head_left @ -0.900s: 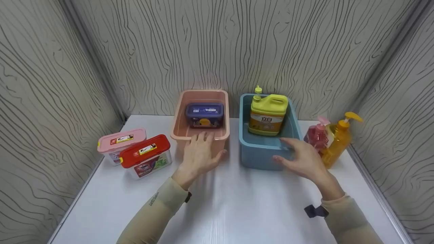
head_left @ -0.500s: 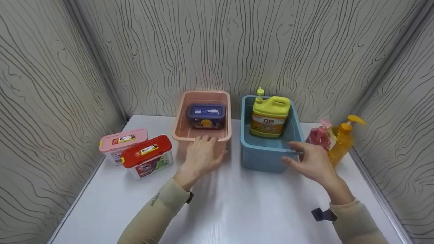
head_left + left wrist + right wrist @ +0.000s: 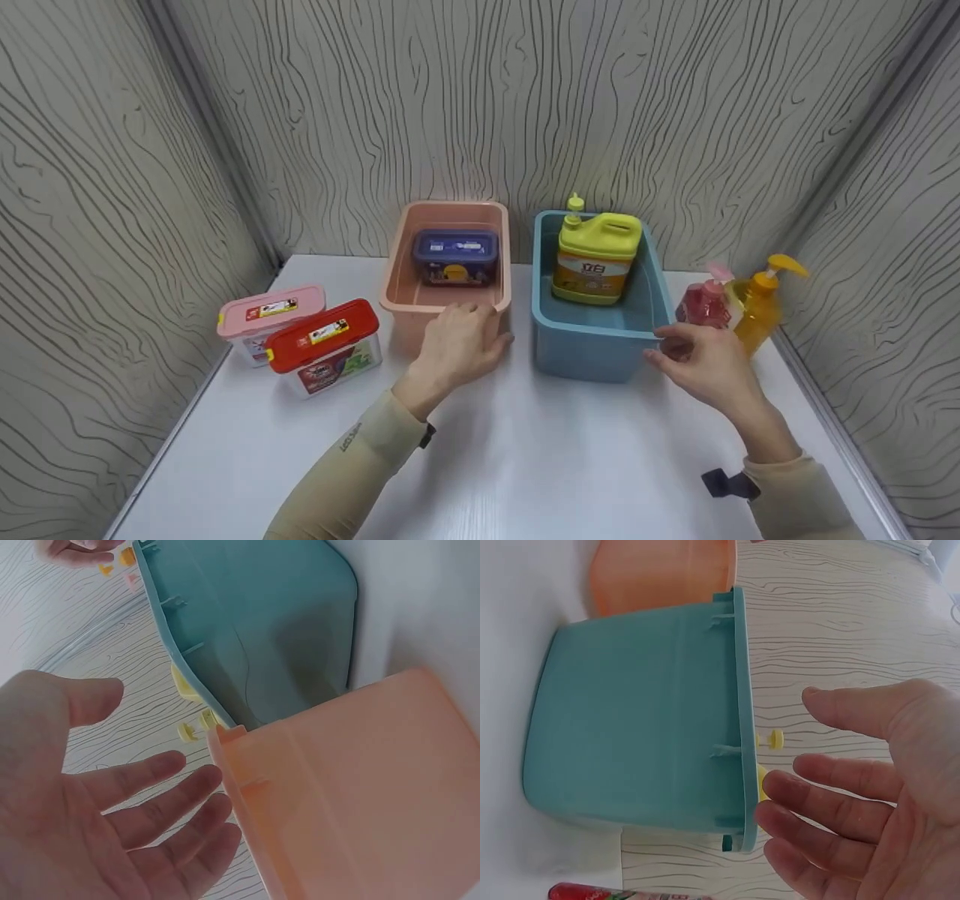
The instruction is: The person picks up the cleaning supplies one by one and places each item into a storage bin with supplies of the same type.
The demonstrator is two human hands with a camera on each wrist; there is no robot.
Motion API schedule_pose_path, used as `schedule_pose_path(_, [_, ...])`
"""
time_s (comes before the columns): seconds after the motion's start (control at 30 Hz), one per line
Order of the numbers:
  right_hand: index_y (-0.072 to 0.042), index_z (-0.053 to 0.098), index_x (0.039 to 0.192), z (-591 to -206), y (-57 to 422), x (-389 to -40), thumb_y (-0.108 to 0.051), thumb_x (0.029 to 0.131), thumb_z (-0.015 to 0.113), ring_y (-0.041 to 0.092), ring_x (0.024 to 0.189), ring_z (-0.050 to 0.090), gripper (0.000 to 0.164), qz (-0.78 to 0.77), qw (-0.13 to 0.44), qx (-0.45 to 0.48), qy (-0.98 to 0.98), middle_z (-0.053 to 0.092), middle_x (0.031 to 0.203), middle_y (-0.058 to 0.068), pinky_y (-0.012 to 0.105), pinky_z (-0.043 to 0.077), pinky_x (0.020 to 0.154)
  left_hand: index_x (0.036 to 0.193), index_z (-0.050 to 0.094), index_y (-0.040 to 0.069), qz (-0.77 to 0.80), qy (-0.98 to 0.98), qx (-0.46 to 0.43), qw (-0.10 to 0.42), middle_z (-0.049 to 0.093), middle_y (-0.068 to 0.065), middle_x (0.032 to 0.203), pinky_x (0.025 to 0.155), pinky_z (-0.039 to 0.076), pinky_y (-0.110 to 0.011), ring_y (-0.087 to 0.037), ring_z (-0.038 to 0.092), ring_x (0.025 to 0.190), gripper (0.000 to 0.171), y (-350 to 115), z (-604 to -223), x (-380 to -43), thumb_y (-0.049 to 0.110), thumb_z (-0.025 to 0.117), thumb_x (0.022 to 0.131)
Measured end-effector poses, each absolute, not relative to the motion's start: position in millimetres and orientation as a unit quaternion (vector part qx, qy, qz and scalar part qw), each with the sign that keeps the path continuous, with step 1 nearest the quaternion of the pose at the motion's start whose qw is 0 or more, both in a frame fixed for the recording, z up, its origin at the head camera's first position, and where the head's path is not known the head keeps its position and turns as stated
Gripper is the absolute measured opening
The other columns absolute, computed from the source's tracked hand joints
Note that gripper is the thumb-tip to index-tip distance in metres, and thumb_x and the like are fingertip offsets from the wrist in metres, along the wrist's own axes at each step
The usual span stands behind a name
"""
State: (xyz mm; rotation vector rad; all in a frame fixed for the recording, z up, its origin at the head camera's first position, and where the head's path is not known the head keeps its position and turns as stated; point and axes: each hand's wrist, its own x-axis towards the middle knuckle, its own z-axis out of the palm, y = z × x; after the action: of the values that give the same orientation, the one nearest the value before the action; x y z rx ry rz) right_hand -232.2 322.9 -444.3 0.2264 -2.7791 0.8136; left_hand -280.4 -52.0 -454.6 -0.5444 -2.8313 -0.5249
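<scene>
Plainly, left hand and right hand both loose

Fingers relaxed, the left is at the pink bin's front rim, the right by the near right corner of the blue bin; contact is unclear. Inside them sit a purple tub and a yellow jug respectively. On the worktop, a red tub and pink tub stand left, pump bottles right.

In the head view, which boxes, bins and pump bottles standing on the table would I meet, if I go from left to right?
Pink-lidded box, red-lidded box, peach bin, blue bin, pink pump bottle, orange pump bottle.
</scene>
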Motion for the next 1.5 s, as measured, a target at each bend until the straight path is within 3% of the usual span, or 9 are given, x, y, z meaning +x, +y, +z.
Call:
schedule_pose_path(0.37, [-0.002,0.082,0.124,-448.3,341.4,-223.0,-0.027,0.099,0.089,0.031,0.093,0.08,0.036,0.281,0.139,0.05,-0.948,0.086,0.106,0.017,0.012,0.054,0.072,0.148,0.069,0.013,-0.171,-0.956,-0.206,0.116,0.079,-0.01,0.135,0.106,0.064,-0.054,-0.032,0.071,0.125,0.058,-43.3,-455.5,-285.9,0.053,0.073,0.106])
schedule_pose_path(0.63, [0.0,0.082,0.12,-459.4,357.5,-217.5,-0.026,0.099,0.088,0.038,0.094,0.082,0.034,0.284,0.14,0.037,-0.948,0.086,0.107,0.022,0.011,0.055,0.07,0.143,0.072,0.014,-0.171,-0.956,-0.216,0.104,0.076,-0.009,0.14,0.108,0.063,-0.05,-0.03,0.067,0.126,0.053,-30.2,-453.4,-289.4,0.052,0.073,0.106])
schedule_pose_path(0.93, [0.001,0.082,0.123,-461.8,371.8,-213.8,-0.02,0.099,0.088,0.035,0.09,0.081,0.032,0.282,0.163,0.02,-0.945,0.086,0.106,0.021,0.013,0.054,0.067,0.147,0.071,0.013,-0.171,-0.952,-0.233,0.102,0.073,-0.011,0.148,0.111,0.062,-0.051,-0.033,0.064,0.135,0.059,-19.8,-453.3,-294.5,0.058,0.064,0.11])
schedule_pose_path(1.1, [0.002,0.08,0.125,-464.2,376.5,-211.3,-0.021,0.102,0.084,0.041,0.096,0.08,0.033,0.283,0.182,0.006,-0.942,0.085,0.11,0.024,0.011,0.053,0.067,0.156,0.064,0.013,-0.162,-0.952,-0.242,0.093,0.067,-0.013,0.159,0.121,0.056,-0.055,-0.035,0.059,0.146,0.067,-12.0,-454.9,-297.9,0.062,0.059,0.111])
schedule_pose_path(1.23, [0.002,0.08,0.126,-466.3,380.7,-211.7,-0.023,0.104,0.082,0.043,0.099,0.08,0.033,0.291,0.196,-0.006,-0.936,0.084,0.112,0.026,0.009,0.052,0.067,0.17,0.049,0.014,-0.166,-0.953,-0.243,0.072,0.055,-0.015,0.172,0.131,0.046,-0.061,-0.039,0.049,0.161,0.079,-4.9,-457.1,-301.8,0.065,0.056,0.111])
schedule_pose_path(1.3, [0.001,0.08,0.126,-467.1,383.0,-213.0,-0.024,0.104,0.081,0.03,0.095,0.082,0.034,0.296,0.203,-0.01,-0.934,0.084,0.113,0.026,0.007,0.052,0.068,0.175,0.041,0.015,-0.165,-0.954,-0.241,0.065,0.048,-0.016,0.177,0.135,0.041,-0.063,-0.042,0.043,0.167,0.083,-1.4,-458.3,-304.3,0.067,0.054,0.111])
schedule_pose_path(1.37, [0.001,0.079,0.127,-467.8,385.1,-214.3,-0.025,0.105,0.081,0.006,0.089,0.077,0.034,0.302,0.209,-0.015,-0.93,0.084,0.113,0.026,0.005,0.051,0.069,0.177,0.035,0.016,-0.167,-0.955,-0.238,0.059,0.042,-0.017,0.182,0.138,0.035,-0.064,-0.043,0.036,0.171,0.087,2.0,-459.6,-306.8,0.069,0.052,0.111])
schedule_pose_path(1.43, [0.001,0.078,0.129,-468.7,387.2,-215.4,-0.025,0.105,0.081,-0.016,0.085,0.064,0.035,0.309,0.215,-0.021,-0.926,0.084,0.114,0.027,0.003,0.05,0.07,0.179,0.031,0.018,-0.169,-0.955,-0.237,0.054,0.035,-0.016,0.185,0.141,0.029,-0.064,-0.044,0.029,0.174,0.089,5.0,-461.3,-309.3,0.071,0.05,0.111])
schedule_pose_path(1.5, [0.002,0.078,0.131,-469.6,389.1,-216.4,-0.025,0.106,0.08,-0.028,0.084,0.05,0.037,0.316,0.222,-0.031,-0.922,0.083,0.116,0.028,0.001,0.049,0.07,0.18,0.028,0.018,-0.171,-0.955,-0.239,0.049,0.03,-0.016,0.187,0.143,0.023,-0.065,-0.044,0.023,0.176,0.09,7.7,-463.7,-311.9,0.072,0.048,0.11])
